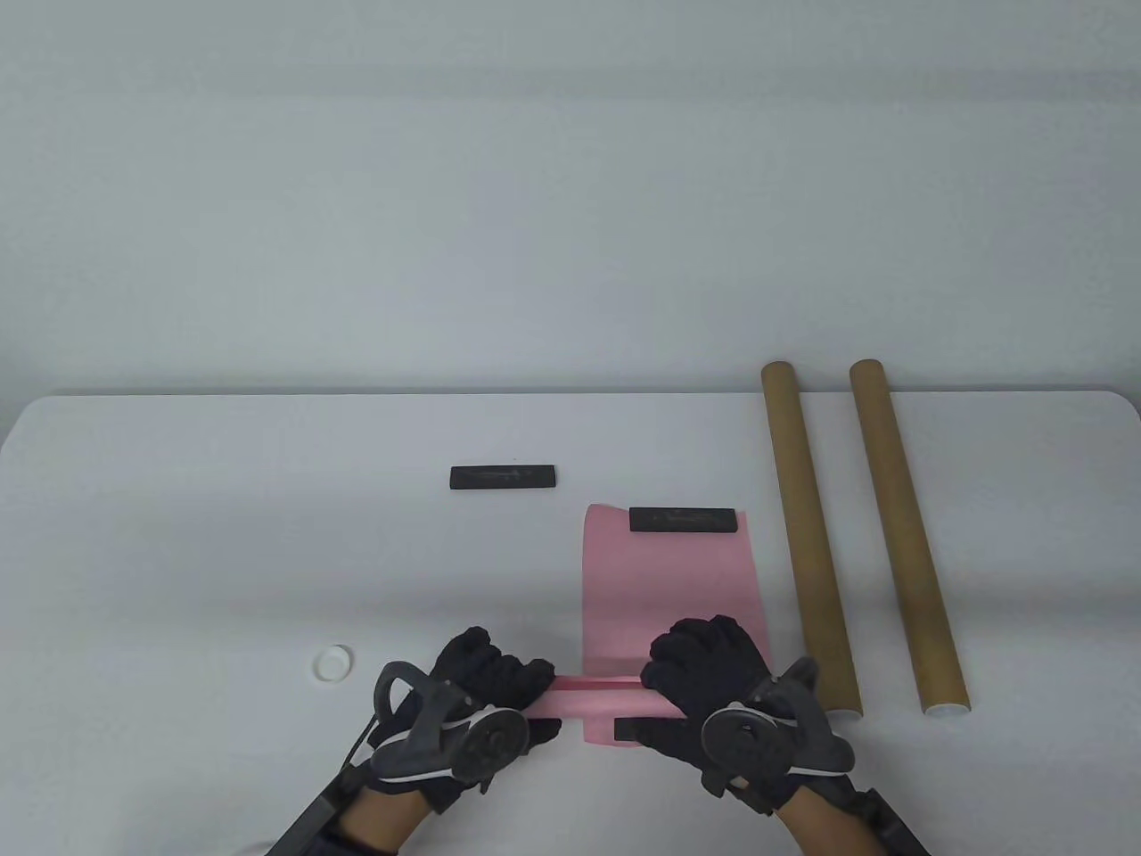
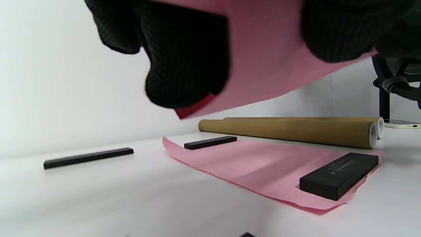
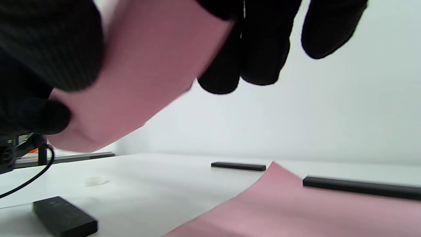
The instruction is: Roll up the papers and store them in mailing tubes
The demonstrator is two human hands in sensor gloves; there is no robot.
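Starting at the left, a small white cap [image 1: 333, 663] lies on the counter [image 1: 178, 535], and a black bar [image 1: 503, 477] sits farther back, clear of the paper. The left hand [image 1: 486, 682] pinches one end of a rolled pink sheet [image 1: 595, 696], fingers [image 2: 187, 65] clamped on it, and the right hand [image 1: 709, 678] grips the other end the same way. Under the roll a second pink sheet [image 1: 669, 597] lies flat, pinned by a black bar [image 1: 685, 520] at its far edge and another [image 1: 642, 731] near the right hand. Two cardboard tubes [image 1: 807, 535] lie to the right, just beside the flat sheet. If either grip eases, the springy roll will likely loosen and grow too wide for a tube; uneven pressure could cone it or crease the ends.
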